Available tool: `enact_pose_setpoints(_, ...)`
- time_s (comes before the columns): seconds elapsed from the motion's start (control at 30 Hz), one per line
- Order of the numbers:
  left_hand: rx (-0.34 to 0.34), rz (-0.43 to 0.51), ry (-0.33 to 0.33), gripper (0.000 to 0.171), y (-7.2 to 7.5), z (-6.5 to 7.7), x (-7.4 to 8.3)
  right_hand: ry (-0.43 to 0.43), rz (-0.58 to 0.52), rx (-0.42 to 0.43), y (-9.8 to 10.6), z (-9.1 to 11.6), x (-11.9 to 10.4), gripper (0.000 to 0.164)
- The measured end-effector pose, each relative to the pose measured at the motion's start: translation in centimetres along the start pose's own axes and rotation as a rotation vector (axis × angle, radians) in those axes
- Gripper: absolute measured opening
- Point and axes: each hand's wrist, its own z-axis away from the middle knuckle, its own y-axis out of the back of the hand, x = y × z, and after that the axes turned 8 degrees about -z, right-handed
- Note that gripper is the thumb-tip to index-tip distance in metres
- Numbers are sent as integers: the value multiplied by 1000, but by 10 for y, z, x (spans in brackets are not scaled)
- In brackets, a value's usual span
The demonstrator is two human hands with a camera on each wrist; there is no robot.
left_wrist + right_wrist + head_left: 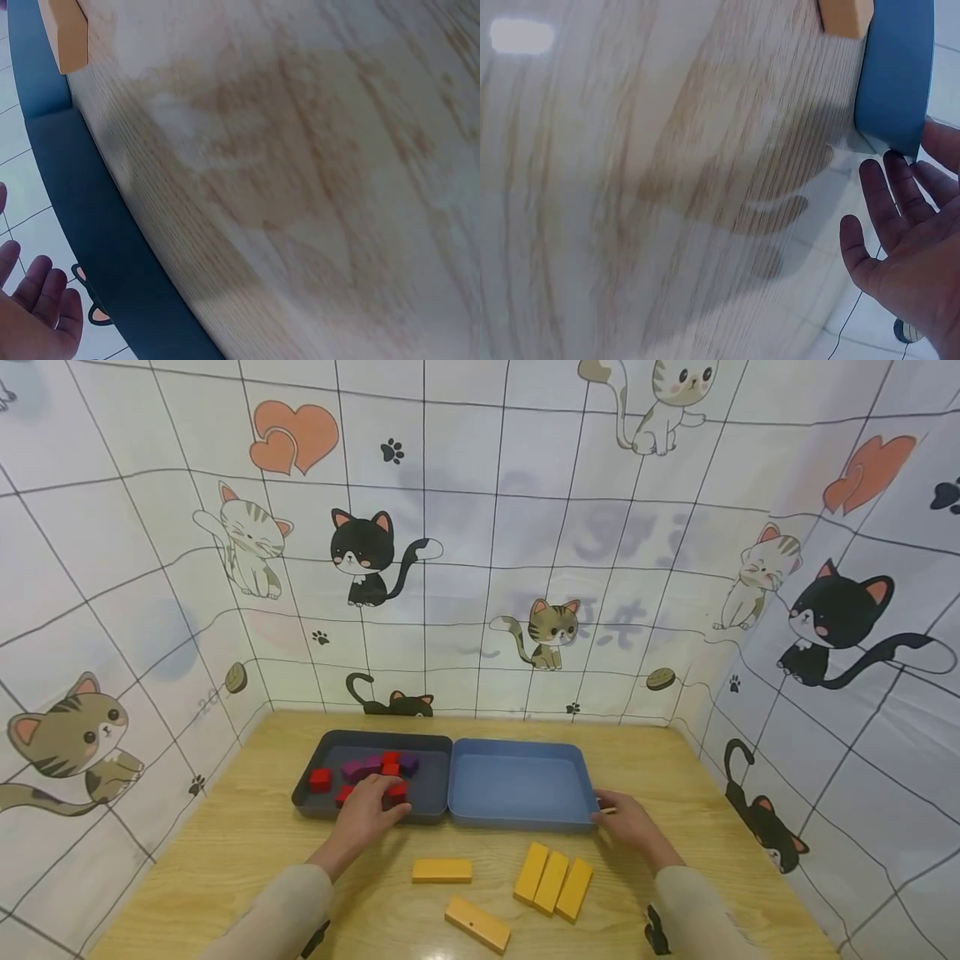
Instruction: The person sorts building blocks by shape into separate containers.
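My left hand (367, 806) hovers over the front of the dark grey tray (303, 802), fingers loosely bent. A red block (397, 792) shows between thumb and forefinger in the head view; in the left wrist view the hand (45, 307) stands above the dark tray's rim with no block in its fingers. Several other red blocks (320, 780) and purple blocks (352, 770) lie in that tray. My right hand (630, 820) is at the right end of the blue tray (525, 781), its fingertips right at the corner in the right wrist view.
Three yellow blocks (551, 881) lie side by side in front of the blue tray. Another yellow block (442, 871) lies crosswise, and one with a dark spot (477, 924) sits nearer me. Cat-printed cloth (465, 527) encloses the wooden table (240, 860).
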Motion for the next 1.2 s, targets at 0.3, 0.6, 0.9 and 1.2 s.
enact_pose_setpoints(0.3,-24,-3,-4,45,-1,4,6,-23,-29,-19,-14,-8,-4,52)
enact_pose_setpoints(0.6,-46,25,-36,44,-1,13,12,-49,-53,-28,-18,-8,-5,58)
enact_pose_setpoints(0.9,-98,78,-42,43,-1,25,15,-107,-152,-8,-23,-5,-11,57)
enact_pose_setpoints(1.2,-113,87,-89,40,-3,28,18,-193,-275,61,-29,-10,-11,54)
